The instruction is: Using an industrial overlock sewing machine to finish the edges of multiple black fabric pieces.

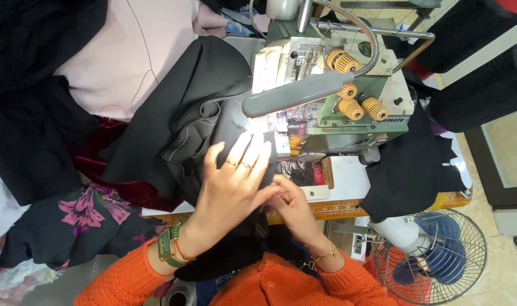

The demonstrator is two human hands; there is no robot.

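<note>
A dark grey-black cloth (190,113) lies on the sewing table, running under the needle area of a green-grey overlock sewing machine (332,96). My left hand (236,181) lies flat on the cloth with fingers spread, just left of the lit presser foot. Two rings show on its fingers and a green watch on the wrist. My right hand (295,207) pinches the cloth's near edge below the left hand, by the table's front. A grey lamp head (295,93) on a flexible neck shines on the cloth.
Piles of fabric lie to the left: black cloth (26,113), pale pink cloth (128,51), dark red velvet (108,153) and floral fabric (83,218). Black cloth (406,170) hangs over the table's right side. A floor fan (434,255) stands at lower right.
</note>
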